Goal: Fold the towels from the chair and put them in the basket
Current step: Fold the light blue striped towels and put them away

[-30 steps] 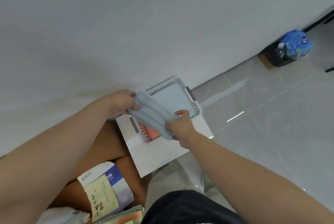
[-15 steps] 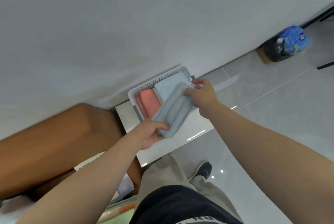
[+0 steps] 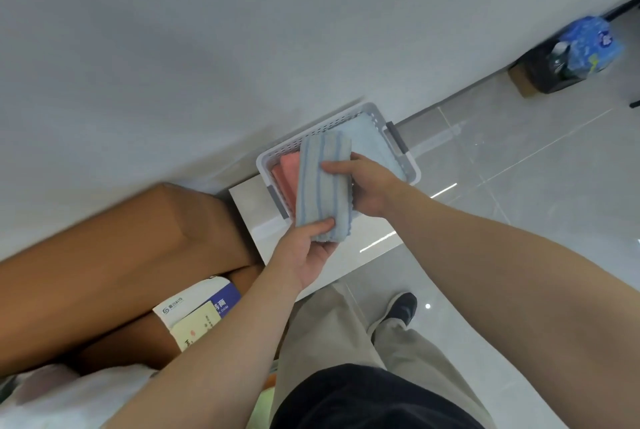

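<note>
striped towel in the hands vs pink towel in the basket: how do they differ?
Colour: the striped towel is pale blue with darker stripes; the pink towel is plain pink.
Place: the left hand and right hand hold the striped towel over the basket; the pink towel lies inside it.
View: the striped towel partly hides the pink towel.
Shared: both are folded.

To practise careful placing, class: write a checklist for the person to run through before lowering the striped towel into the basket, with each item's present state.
1. The striped towel is folded flat: ok.
2. The left hand grips its near end: ok.
3. The right hand holds its right edge: ok.
4. It is above the basket: ok.
5. Free gap between the pink towel and the light blue towel: cannot tell, the striped towel covers it.
</note>
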Motion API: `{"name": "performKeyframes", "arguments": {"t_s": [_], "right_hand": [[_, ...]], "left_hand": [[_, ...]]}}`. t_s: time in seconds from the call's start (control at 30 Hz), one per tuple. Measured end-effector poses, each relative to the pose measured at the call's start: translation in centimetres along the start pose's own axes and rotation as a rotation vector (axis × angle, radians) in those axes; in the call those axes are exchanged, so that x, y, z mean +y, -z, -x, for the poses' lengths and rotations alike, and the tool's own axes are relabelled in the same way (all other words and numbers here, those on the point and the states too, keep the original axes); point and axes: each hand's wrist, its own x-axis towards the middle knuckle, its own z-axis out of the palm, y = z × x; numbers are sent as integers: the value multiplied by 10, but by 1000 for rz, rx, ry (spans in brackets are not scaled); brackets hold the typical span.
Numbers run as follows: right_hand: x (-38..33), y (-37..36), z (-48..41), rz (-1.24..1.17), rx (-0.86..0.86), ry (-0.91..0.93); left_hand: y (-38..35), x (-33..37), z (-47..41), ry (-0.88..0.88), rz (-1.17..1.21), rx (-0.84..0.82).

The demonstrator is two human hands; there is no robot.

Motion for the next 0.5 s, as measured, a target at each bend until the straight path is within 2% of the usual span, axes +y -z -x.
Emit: {"name": "performKeyframes", "arguments": {"t_s": [0.13, 0.23, 0.33, 0.4, 0.5], "right_hand": [[7, -7, -12, -50, -8, -13], [10, -10, -21, -69, 80, -16], [13, -9, -33, 35, 235, 55], [12, -10, -39, 160, 252, 125], [9, -19, -51, 366, 197, 197]], "left_hand": [[10, 6, -9, 10, 28, 0], [16, 13, -15, 27, -161, 52], [23, 28, -17, -92, -831, 162], [29, 47, -19, -320, -1282, 199], [30, 80, -24, -685, -1784, 229]]}}
